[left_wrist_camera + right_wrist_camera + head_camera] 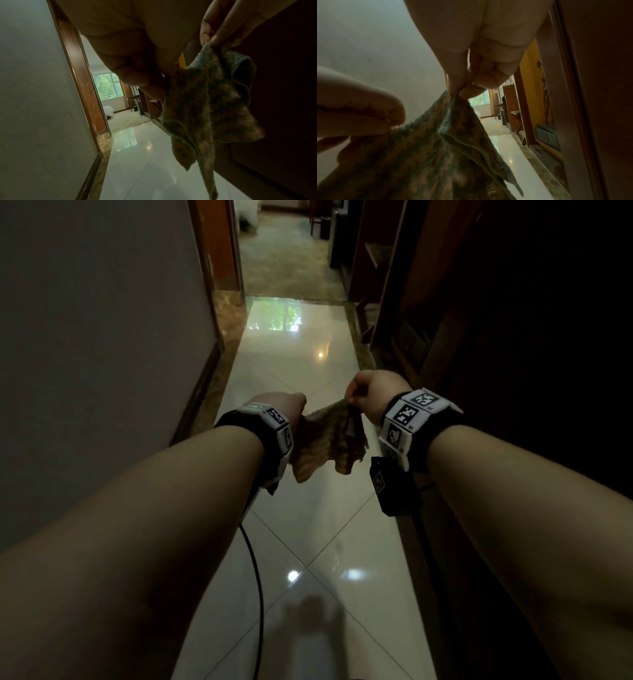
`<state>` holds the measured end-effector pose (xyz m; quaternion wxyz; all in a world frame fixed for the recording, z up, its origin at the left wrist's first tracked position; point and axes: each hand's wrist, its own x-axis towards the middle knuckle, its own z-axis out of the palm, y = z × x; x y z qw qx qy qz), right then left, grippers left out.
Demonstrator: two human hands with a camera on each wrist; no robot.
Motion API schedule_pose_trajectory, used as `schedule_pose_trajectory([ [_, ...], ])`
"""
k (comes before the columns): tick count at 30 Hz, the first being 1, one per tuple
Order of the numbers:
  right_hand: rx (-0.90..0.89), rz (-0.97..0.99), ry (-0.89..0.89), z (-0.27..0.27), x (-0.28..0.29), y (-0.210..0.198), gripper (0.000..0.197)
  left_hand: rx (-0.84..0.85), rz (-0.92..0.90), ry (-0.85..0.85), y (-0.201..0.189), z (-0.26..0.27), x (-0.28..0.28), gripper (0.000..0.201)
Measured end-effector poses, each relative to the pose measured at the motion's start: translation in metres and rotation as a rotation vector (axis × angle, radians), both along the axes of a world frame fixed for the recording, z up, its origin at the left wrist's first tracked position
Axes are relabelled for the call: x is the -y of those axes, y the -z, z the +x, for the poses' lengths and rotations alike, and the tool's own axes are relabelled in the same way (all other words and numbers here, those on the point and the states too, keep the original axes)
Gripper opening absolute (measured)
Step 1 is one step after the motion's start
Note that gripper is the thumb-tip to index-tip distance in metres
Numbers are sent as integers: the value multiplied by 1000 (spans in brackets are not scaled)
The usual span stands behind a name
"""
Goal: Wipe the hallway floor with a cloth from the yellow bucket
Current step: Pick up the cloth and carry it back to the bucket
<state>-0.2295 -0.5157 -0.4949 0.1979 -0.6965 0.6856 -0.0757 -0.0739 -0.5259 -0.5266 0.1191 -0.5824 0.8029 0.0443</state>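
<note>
A fuzzy cloth mottled brown and grey-green (329,440), edged in dull green, hangs at mid-frame. Below it spreads a glossy white tiled floor (308,364) bordered in speckled brown stone. A plain grey wall (96,320) fills the left; black-and-white patterned wristbands (411,412) sit right of centre.

Fuzzy terry cloth (329,440); glossy tiled floor (318,525)

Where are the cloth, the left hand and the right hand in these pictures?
cloth (329,436): head view, middle of the hanging fabric.
left hand (284,405): head view, back of the hand.
right hand (373,395): head view, back of the hand.
</note>
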Motion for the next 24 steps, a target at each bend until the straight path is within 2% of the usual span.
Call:
schedule_pose_trajectory([
  [4, 38, -38, 16, -6, -13, -68, 23, 0, 16, 0, -83, -6, -15, 10],
  [7, 39, -38, 24, -8, -31, -122, 22, -11, 10, 5, -144, -10, -32, 25],
  [9, 45, -36, 31, -8, -45, -161, 22, -26, 17, -10, -181, -11, -47, 27],
  [12, 56, -60, 21, -8, -69, -213, 20, -52, 48, -79, -237, -13, -73, 5],
  [14, 57, -61, 27, -8, -90, -244, 19, -86, 54, -125, -272, -12, -93, 12],
  [16, 69, -63, 36, -9, -112, -271, 17, -111, 33, -120, -304, -11, -117, 6],
  [19, 72, -85, 35, -4, -144, -301, 16, -76, 11, -94, -340, -6, -151, 11],
  [24, 90, -149, 49, 13, -210, -328, 12, -70, -99, -105, -365, 9, -218, 30],
])
